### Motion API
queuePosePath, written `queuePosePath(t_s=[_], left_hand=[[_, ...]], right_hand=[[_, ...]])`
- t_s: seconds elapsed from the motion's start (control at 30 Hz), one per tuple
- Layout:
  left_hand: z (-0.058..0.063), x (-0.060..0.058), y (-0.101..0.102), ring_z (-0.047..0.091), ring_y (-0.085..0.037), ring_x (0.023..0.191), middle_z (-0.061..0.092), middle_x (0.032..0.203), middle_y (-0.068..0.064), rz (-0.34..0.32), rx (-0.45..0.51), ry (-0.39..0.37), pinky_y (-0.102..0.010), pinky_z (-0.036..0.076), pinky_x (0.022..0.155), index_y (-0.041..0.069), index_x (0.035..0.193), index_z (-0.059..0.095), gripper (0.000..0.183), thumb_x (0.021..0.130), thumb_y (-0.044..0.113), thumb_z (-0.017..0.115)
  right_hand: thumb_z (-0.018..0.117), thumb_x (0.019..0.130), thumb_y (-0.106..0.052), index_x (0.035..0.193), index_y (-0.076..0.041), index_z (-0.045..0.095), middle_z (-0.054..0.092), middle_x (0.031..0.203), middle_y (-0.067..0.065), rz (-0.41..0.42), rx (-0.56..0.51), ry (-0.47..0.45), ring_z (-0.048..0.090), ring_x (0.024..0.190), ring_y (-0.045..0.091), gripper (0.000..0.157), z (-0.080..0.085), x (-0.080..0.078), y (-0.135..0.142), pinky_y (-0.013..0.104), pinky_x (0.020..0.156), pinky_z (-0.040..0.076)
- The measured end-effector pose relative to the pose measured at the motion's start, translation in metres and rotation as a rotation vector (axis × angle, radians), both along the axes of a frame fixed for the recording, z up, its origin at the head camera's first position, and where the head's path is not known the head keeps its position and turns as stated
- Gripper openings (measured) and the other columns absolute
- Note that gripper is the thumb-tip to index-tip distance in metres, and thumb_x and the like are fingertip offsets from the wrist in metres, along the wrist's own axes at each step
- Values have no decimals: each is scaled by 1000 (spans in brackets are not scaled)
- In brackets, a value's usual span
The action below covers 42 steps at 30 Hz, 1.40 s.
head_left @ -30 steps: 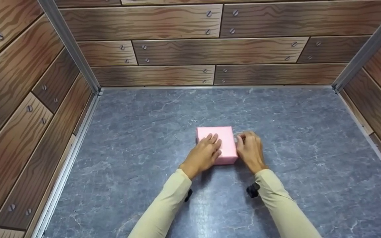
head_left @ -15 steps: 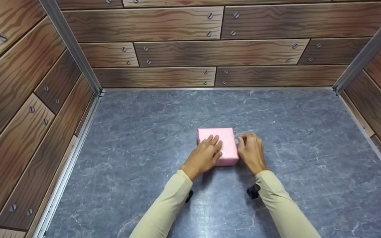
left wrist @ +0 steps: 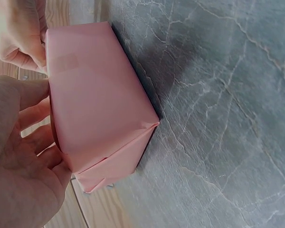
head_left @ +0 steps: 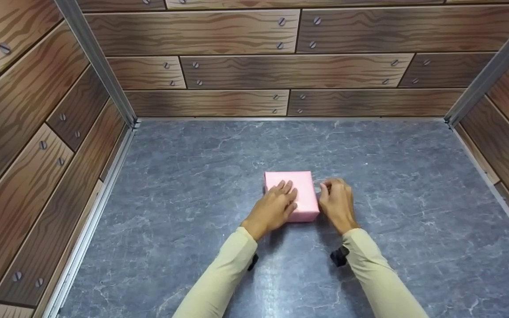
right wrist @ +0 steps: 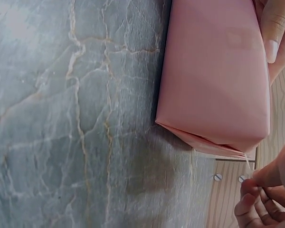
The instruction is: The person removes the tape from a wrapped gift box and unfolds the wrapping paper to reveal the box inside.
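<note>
A box wrapped in pink paper [head_left: 302, 187] lies on the grey marbled surface. On its top my left hand [head_left: 272, 205] rests with spread fingers, the thumb near the front edge, as the left wrist view shows. Beside the box's right end is my right hand [head_left: 336, 201], its fingers curled. In the right wrist view, thumb and forefinger pinch a thin clear strip of tape [right wrist: 248, 163] that runs from the box's folded end. Loose folds show at that end of the pink box [right wrist: 209, 71]. A small tape patch [right wrist: 242, 38] sits on its front side.
Wood-patterned panels [head_left: 237, 70] wall in the back and both sides, with metal profiles [head_left: 100, 66] at the corners. The grey marbled surface [head_left: 184, 185] spreads around the box. Black wrist cameras [head_left: 339, 256] hang under the sleeves.
My right hand shifts very slightly to the right, away from the box's end. The left hand stays on top, and the head view tilts a little.
</note>
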<state>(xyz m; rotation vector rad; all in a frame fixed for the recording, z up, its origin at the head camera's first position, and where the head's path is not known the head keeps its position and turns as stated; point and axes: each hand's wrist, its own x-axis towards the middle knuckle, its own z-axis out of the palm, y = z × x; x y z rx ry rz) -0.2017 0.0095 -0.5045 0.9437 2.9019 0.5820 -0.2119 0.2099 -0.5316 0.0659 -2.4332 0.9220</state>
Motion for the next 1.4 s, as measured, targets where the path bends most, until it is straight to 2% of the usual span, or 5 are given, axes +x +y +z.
queuePosePath(t_s=[0.53, 0.83, 1.17, 1.3, 1.4], left_hand=[[1, -1, 0, 33, -30, 148, 41, 157, -13, 2, -9, -7, -39, 23, 123, 6, 147, 53, 46, 106, 27, 53], [-3, -1, 0, 37, -31, 146, 45, 155, -14, -19, -19, 53, -39, 26, 122, 5, 145, 55, 45, 106, 26, 52], [-3, 1, -3, 41, -29, 144, 48, 153, -12, 1, -7, 93, -40, 32, 119, 5, 143, 57, 44, 105, 27, 54], [-4, 2, -3, 42, -28, 143, 49, 153, -12, 21, -6, 102, -40, 32, 119, 5, 141, 57, 44, 104, 28, 56], [-6, 4, -1, 42, -29, 143, 49, 152, -13, 32, 5, 111, -42, 32, 119, 5, 139, 57, 43, 104, 30, 56]], right_hand=[[70, 88, 1, 87, 9, 72, 67, 82, 23, -6, -40, -32, 65, 78, 39, 8, 8, 4, 7, 53, 73, 52], [69, 87, 3, 84, 8, 71, 67, 80, 21, -20, -52, -30, 65, 73, 36, 7, 11, 4, 11, 50, 71, 52], [65, 95, -1, 99, 10, 74, 70, 87, 21, 58, -50, -63, 66, 78, 33, 14, 29, 11, 12, 48, 73, 54], [67, 94, -3, 102, 7, 75, 73, 86, 17, 105, -35, -117, 69, 74, 28, 15, 37, 16, 7, 42, 68, 56], [70, 92, -4, 98, 5, 76, 73, 78, 12, 128, -15, -162, 68, 67, 22, 12, 41, 21, 5, 34, 61, 53]])
